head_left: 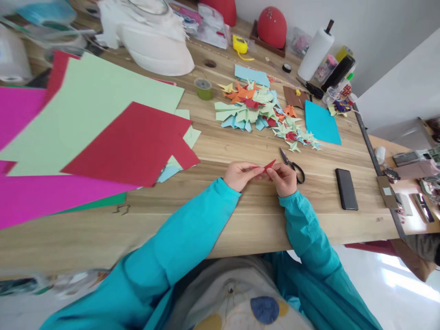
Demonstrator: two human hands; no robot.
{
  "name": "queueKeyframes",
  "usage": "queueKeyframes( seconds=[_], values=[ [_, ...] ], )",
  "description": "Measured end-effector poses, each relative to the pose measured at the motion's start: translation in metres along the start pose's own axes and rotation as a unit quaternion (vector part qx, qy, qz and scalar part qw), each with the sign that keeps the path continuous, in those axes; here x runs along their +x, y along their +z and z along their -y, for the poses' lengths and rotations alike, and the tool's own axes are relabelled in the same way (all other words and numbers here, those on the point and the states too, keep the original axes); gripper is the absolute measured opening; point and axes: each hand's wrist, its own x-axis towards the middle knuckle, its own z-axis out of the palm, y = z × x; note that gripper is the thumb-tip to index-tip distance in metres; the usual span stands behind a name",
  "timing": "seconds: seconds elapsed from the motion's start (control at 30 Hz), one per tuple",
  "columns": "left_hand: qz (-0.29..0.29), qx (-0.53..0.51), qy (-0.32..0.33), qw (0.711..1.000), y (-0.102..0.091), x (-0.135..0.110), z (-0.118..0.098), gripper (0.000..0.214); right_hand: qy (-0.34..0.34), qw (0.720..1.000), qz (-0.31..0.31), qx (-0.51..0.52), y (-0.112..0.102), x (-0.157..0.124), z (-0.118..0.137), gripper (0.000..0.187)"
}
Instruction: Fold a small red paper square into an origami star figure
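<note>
A small folded piece of red paper point(270, 165) is pinched between both hands above the table. My left hand point(239, 174) grips it from the left, thumb and fingertips closed. From the right, my right hand point(283, 178) pinches it near its pointed end. Part of the paper is hidden behind the fingers. Black-handled scissors point(298, 172) lie just beside my right hand, blades pointing away. Beyond the hands rests a pile of folded paper shapes point(252, 106) in green, blue, orange and red.
Large coloured sheets point(134, 142) cover the table's left side. A phone point(346, 189) and a blue paper square point(321, 122) lie to the right. Farther back are a thread spool point(203, 89), a yellow tape measure point(239, 44), a paper roll point(315, 54) and a white cap point(158, 48).
</note>
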Motion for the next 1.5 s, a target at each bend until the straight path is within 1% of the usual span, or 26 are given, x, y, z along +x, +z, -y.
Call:
queueKeyframes(
  seconds=[0.13,0.37,0.5,0.63,0.77,0.87,0.93,1.03,1.1,1.2,1.33,1.4,1.5],
  values=[
    [0.01,-0.001,-0.002,1.0,-0.0029,0.0015,0.0022,0.03,0.037,0.999,0.001,0.015,0.0004,0.0009,0.0003,0.028],
    [0.01,-0.008,-0.014,1.0,-0.0049,0.0027,0.0048,0.031,0.047,0.998,0.003,0.044,0.0003,0.0022,0.0009,0.026],
    [-0.002,-0.05,-0.032,0.998,-0.0019,0.0012,0.0014,0.036,0.055,0.997,0.005,0.052,0.0013,0.002,0.0003,0.026],
    [-0.002,-0.079,-0.042,0.996,-0.0012,0.0015,0.0001,0.042,0.059,0.997,0.002,0.051,0.0007,0.002,0.0,0.027],
    [-0.016,-0.07,-0.042,0.997,-0.003,0.0031,-0.0002,0.054,0.059,0.997,-0.011,0.054,-0.0019,0.0032,0.0001,0.027],
    [-0.019,-0.054,-0.04,0.998,-0.0034,0.0034,-0.0008,0.058,0.059,0.997,-0.012,0.054,-0.0031,0.0041,-0.0004,0.028],
    [-0.02,-0.042,-0.035,0.998,-0.0032,0.0029,-0.0011,0.054,0.059,0.997,-0.012,0.05,-0.0032,0.0044,-0.0011,0.028],
    [-0.036,0.002,-0.015,0.999,-0.0031,0.0015,-0.0014,0.039,0.059,0.997,-0.011,0.05,-0.0031,0.0042,-0.002,0.027],
    [-0.045,0.025,-0.005,0.999,-0.0036,0.001,-0.0014,0.034,0.059,0.997,-0.008,0.048,-0.003,0.0039,-0.0022,0.027],
    [-0.038,0.004,-0.009,0.999,-0.005,0.0015,-0.0008,0.033,0.06,0.997,-0.004,0.049,-0.0032,0.0039,-0.0023,0.027],
    [-0.027,-0.038,-0.014,0.999,-0.0052,0.002,-0.0008,0.038,0.054,0.997,0.0,0.053,-0.0041,0.0042,-0.0027,0.026],
    [-0.027,-0.009,-0.002,1.0,-0.0041,0.001,-0.0018,0.036,0.048,0.998,0.009,0.047,-0.0042,0.0038,-0.0024,0.026],
    [-0.016,0.065,0.037,0.997,-0.0016,-0.0017,-0.0031,0.034,0.037,0.998,0.027,0.035,-0.0034,0.0023,-0.0014,0.026]
  ],
)
